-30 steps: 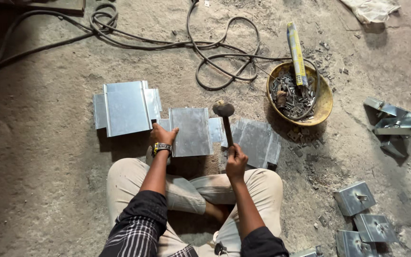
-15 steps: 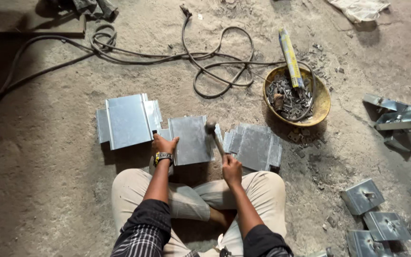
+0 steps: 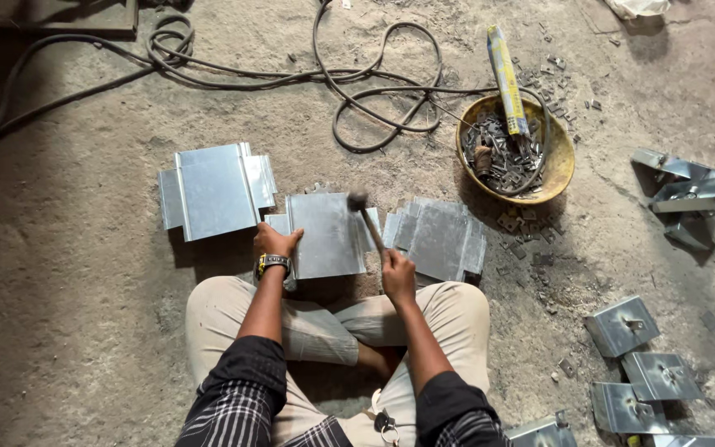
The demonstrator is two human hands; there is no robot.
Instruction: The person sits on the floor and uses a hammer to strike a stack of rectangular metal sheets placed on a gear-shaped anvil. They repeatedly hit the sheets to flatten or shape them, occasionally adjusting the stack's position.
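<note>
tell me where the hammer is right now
In the head view, the hammer is in the right hand, its head over the middle metal sheet near the left hand.

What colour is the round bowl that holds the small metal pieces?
The bowl is yellow, worn and dirty at the rim, seen best in the head view.

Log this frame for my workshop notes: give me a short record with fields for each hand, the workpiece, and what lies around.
Left hand: presses flat on the middle metal sheet, watch at the wrist
Right hand: grips the hammer, its head over that sheet's right edge
Other sheets: left stack, right stack
Bowl: yellow, holds small metal bits
Floor: cables, folded metal boxes at right
Posture: seated cross-legged
</note>
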